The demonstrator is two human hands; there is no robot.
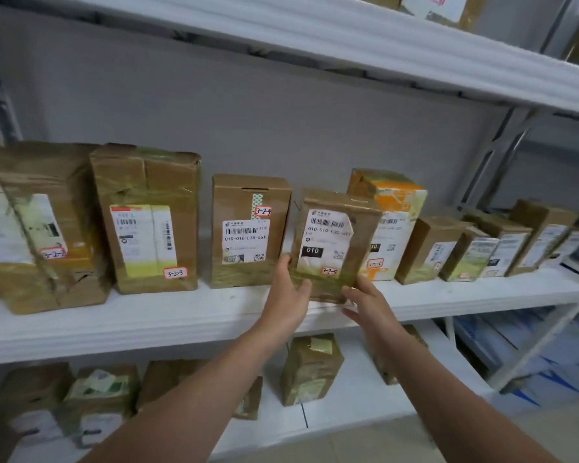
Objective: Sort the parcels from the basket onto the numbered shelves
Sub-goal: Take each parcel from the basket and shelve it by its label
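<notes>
Gripping parcel (335,242) low, seemingly: left hand (286,289); right hand (370,302).

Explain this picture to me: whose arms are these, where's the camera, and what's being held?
No machine here: a person wears a camera on the head, so you look down along their own arms. The left hand and right hand grip the lower corners of a brown parcel tagged 3-2-5, at the front edge of a white shelf. Other parcels stand in a row there: the 3-2-4 box just left of it, an orange box behind on its right. More lie on the lower shelf.
</notes>
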